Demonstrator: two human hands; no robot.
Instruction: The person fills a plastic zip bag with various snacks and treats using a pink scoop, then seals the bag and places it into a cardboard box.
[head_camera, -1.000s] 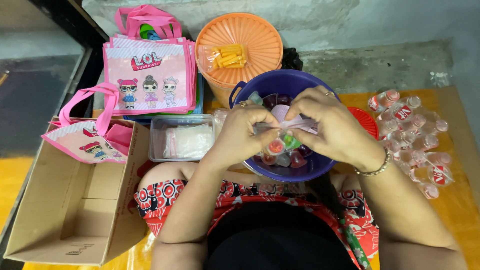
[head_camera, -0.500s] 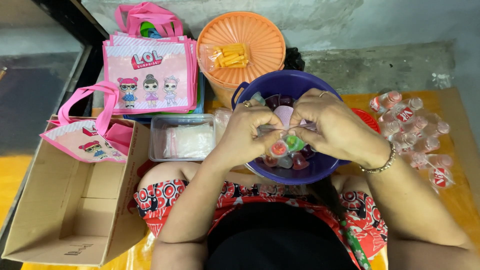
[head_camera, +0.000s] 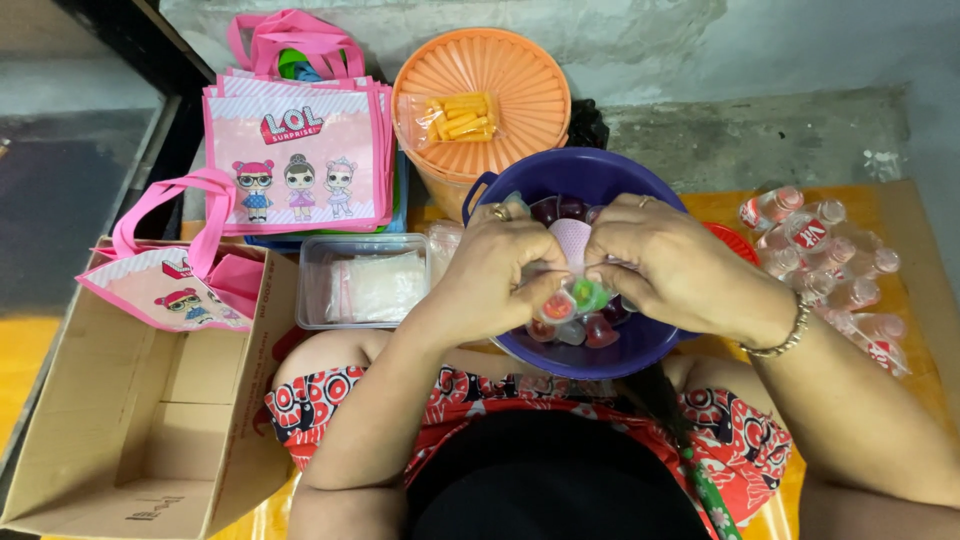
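on a yellow floor mat (head_camera: 20, 370) by a grey concrete wall (head_camera: 800, 50), a round purple plastic bowl (head_camera: 590, 175) sits at the person's knees. over it, the left hand (head_camera: 490, 280) and right hand (head_camera: 670, 265) pinch a small clear plastic bag of coloured jelly cups (head_camera: 572, 290) between closed fingertips.

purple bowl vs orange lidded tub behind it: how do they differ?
The purple bowl is open and holds small coloured jelly cups; the orange tub is closed by a ribbed lid. The left hand and right hand work over the bowl; the tub is untouched, with a clear packet of yellow sticks on its lid. The bowl sits nearer the person. Both are round plastic.
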